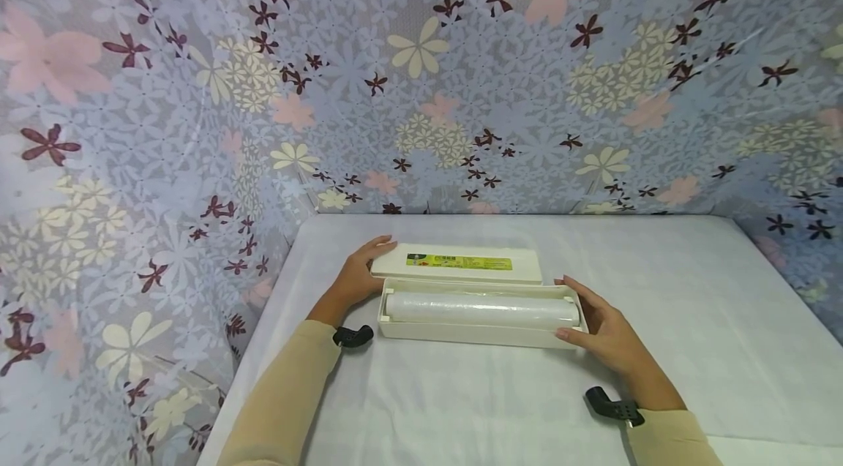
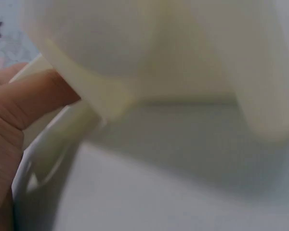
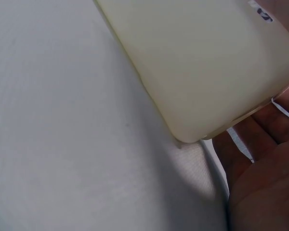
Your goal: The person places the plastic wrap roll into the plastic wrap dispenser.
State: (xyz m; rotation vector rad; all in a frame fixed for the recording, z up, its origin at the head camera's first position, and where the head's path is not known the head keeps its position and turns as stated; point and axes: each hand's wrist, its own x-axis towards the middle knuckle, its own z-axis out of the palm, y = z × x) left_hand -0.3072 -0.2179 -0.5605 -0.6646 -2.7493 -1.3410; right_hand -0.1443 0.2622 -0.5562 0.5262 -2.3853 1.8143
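Note:
In the head view, a long white plastic box (image 1: 454,332) lies open-topped on the table with a roll of clear plastic wrap (image 1: 474,308) inside. Just behind the box is its white lid (image 1: 395,265), top side up, with a yellow-green label (image 1: 459,262). My left hand (image 1: 358,273) grips the lid's left end, fingers at the far edge and thumb on the near side. Around the box's right end, my right hand (image 1: 609,336) has its thumb in front and fingers behind. The right wrist view shows the box wall (image 3: 197,62) close up beside the palm.
A white cloth (image 1: 691,320) covers the table. Floral fabric (image 1: 421,85) hangs behind and to the left. Each wrist wears a black camera mount, the left one (image 1: 353,336) close to the box's left end and the right one (image 1: 609,405) nearer the front.

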